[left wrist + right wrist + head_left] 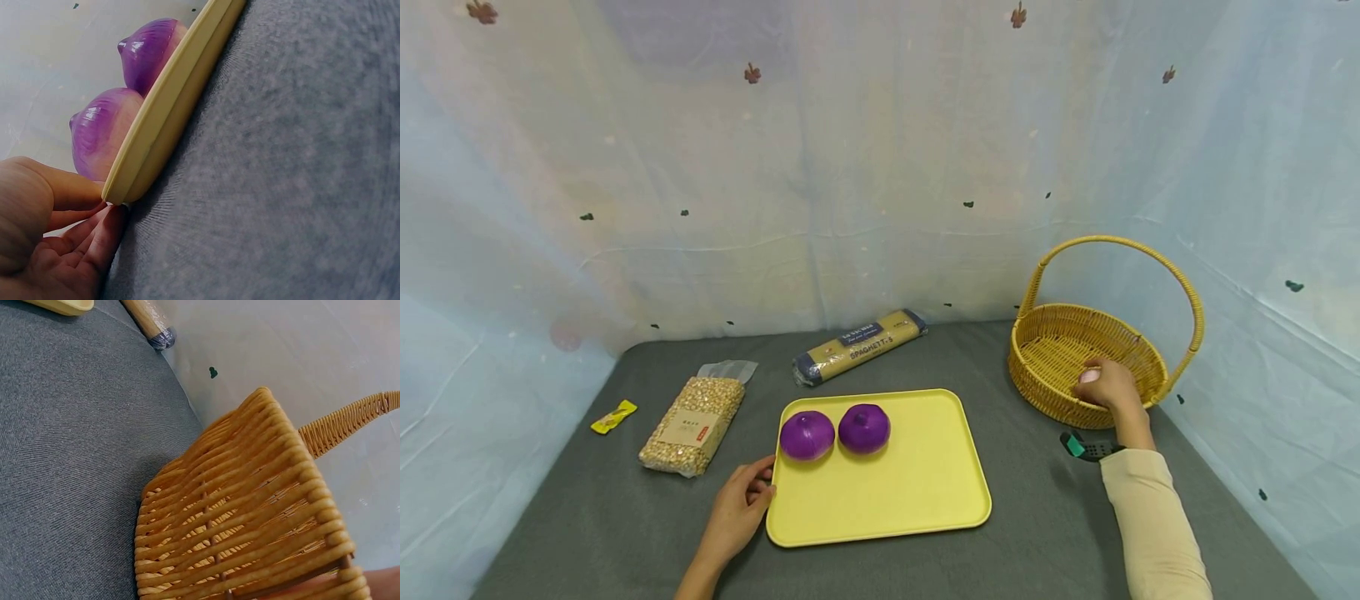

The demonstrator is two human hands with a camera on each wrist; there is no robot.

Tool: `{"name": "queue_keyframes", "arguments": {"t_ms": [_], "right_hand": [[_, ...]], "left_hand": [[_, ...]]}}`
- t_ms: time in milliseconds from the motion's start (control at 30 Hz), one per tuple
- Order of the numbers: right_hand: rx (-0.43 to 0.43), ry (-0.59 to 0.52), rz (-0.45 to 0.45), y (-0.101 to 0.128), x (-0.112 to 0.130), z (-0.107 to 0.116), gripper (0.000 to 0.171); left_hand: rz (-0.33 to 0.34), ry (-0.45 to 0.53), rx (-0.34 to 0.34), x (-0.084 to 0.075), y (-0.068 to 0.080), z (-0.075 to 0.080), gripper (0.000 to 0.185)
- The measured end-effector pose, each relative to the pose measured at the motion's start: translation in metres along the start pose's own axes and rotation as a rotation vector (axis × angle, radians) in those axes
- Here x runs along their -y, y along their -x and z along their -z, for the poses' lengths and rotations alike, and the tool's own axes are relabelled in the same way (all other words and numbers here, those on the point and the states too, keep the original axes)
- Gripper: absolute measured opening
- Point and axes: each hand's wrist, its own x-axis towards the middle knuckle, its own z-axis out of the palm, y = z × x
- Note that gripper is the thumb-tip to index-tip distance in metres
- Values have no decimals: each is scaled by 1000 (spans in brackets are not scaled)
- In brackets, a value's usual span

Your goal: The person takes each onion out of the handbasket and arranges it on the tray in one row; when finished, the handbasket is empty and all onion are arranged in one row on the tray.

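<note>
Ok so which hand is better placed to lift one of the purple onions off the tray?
Left, probably. The left hand already grips the yellow tray at its edge, close beside the two purple onions. The right hand grips the wicker basket rim, away from them.

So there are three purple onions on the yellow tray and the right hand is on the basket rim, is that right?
Not quite: the head view shows two purple onions on the yellow tray, not three. The right hand does rest on the basket rim.
</note>
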Motion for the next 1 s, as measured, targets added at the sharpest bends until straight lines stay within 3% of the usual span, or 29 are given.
{"name": "queue_keyframes", "arguments": {"t_ms": [400, 667, 1000], "right_hand": [[-105, -96, 69, 3, 1, 3, 60], [-182, -125, 164, 5, 6, 5, 59], [-262, -153, 309, 6, 34, 12, 56]], "left_hand": [[-1, -9, -4, -1, 0, 1, 40], [-6, -4, -7, 1, 2, 1, 40], [21, -6, 7, -2, 0, 1, 40]]}}
